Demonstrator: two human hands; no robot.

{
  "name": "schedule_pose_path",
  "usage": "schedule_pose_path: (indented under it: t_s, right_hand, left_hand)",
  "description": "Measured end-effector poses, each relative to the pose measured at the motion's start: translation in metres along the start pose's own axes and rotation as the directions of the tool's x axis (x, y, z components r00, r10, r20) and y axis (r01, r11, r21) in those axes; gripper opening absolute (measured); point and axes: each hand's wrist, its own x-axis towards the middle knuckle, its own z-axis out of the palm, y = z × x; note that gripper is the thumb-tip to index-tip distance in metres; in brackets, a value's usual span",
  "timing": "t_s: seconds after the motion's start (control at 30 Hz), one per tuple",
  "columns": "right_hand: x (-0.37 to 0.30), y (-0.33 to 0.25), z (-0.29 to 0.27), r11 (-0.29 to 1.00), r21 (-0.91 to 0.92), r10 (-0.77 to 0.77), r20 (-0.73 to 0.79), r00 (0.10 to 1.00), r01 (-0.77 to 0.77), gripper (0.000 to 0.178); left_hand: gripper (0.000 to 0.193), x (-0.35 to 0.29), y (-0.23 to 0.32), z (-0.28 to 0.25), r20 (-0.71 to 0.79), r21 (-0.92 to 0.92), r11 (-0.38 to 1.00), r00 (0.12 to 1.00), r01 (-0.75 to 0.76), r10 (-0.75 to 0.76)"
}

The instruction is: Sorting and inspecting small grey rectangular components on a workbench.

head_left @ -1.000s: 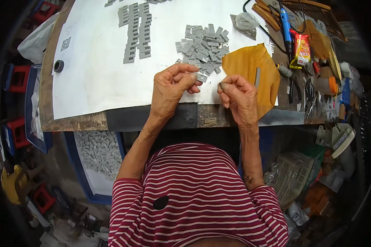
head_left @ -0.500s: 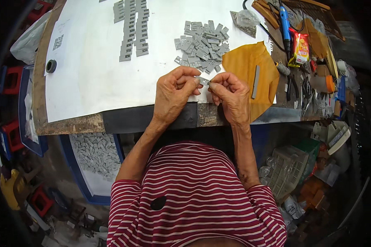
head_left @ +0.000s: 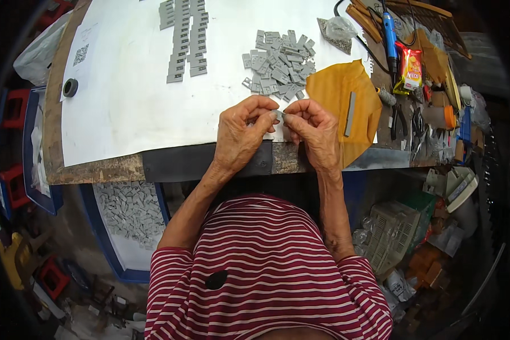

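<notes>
Between both hands, just above the front edge of the white-covered table, is a small grey piece (head_left: 279,115), mostly hidden by fingertips. My left hand (head_left: 245,124) pinches its left end with thumb and forefinger. From the other side my right hand (head_left: 313,127) pinches it too, the thumb tips nearly meeting. Right behind the hands lies a loose heap of flat grey pieces (head_left: 280,63) with small holes. Farther left, similar grey pieces (head_left: 180,42) lie in overlapping columns. Beside my right hand a grey strip (head_left: 350,114) rests on an orange-brown sheet (head_left: 360,85).
A black ring (head_left: 70,88) sits at the table's left side. On the right are a bag of small parts (head_left: 335,37), a blue pen-shaped tool (head_left: 390,35), a red snack packet (head_left: 409,68) and pliers (head_left: 399,120). A blue tray (head_left: 105,238) of light pieces stands below the table.
My hands have drawn slightly closer together, and their fingertips cover more of the small grey piece. The view has shifted a little; the heap and columns look the same.
</notes>
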Motion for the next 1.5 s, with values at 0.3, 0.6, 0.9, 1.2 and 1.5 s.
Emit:
schedule_pose_path:
  t_s: [0.3,0.6,0.9,1.2,1.5]
  right_hand:
    - [-0.001,0.001,0.007,1.0,0.011,-0.026,-0.046,0.999,0.027,0.006]
    - [0.003,0.004,0.004,0.99,-0.1,-0.107,-0.085,0.991,0.098,0.004]
    - [0.007,-0.006,0.008,0.995,-0.086,-0.059,-0.047,0.997,0.055,0.005]
    - [0.016,0.0,0.015,0.984,-0.007,-0.173,0.164,0.971,0.177,0.02]
    - [-0.002,0.023,0.004,0.964,-0.064,-0.26,-0.051,0.964,0.256,0.017]
  left_hand:
    - [0.013,-0.001,-0.002,-0.001,0.022,-0.048,0.999,1.0,-0.005,0.006]
    - [0.015,0.001,-0.009,0.002,0.018,-0.007,0.998,0.998,-0.064,0.064]
    - [0.02,0.001,0.005,-0.011,0.191,0.622,0.615,0.856,-0.485,0.481]
    - [0.021,0.001,0.014,-0.035,0.151,0.642,0.634,0.882,-0.431,0.446]
    - [0.017,0.048,0.034,-0.117,-0.221,0.604,0.766,0.878,-0.218,0.424]
